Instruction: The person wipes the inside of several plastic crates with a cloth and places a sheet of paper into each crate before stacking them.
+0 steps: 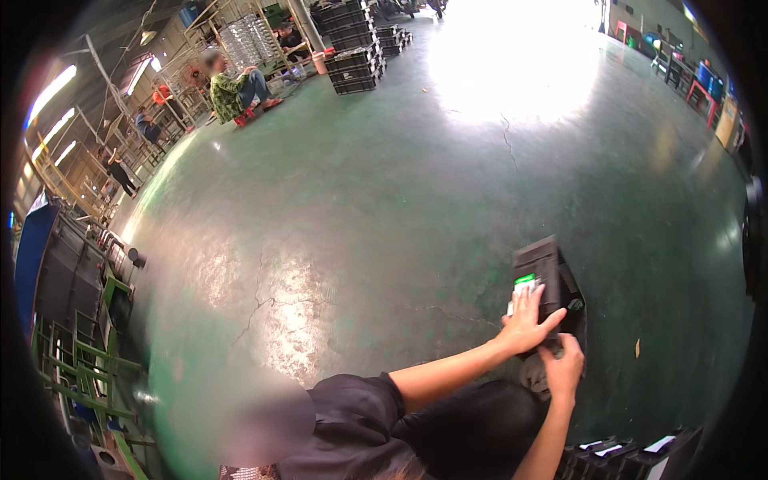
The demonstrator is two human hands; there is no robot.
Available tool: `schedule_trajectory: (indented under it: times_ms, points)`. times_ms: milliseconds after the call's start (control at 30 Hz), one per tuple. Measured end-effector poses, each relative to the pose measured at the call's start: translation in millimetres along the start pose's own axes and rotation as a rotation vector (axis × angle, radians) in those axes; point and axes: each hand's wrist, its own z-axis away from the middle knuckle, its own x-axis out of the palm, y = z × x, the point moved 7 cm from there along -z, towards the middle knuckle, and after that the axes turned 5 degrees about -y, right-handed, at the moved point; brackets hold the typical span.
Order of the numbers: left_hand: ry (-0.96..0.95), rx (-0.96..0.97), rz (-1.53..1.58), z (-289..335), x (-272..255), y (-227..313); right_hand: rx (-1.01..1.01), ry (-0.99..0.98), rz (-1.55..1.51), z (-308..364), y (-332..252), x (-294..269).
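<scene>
**Attire: Dark, Short-Sleeved**

I note a creased black top (pixel 352 420) at six o'clock, its left sleeve (pixel 387 394) short; black trousers (pixel 484 424) at five; a greyish shoe (pixel 533 378), partly hidden, between four and five. Left hand (pixel 525 326) and right hand (pixel 565 370) are bare.

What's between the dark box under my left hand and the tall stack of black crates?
In the head view, only green floor stretches between the dark box under your left hand and the stack of black crates.
</scene>
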Motion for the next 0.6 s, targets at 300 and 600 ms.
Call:
schedule_trajectory:
  times_ms: [300,600]
  points:
    - [-0.053,-0.258,0.057,-48,2,-208,0.082,-0.011,-0.213,-2,10,5]
    - [-0.074,0.138,-0.612,-93,68,-156,0.381,0.227,-1.021,47,114,-44]
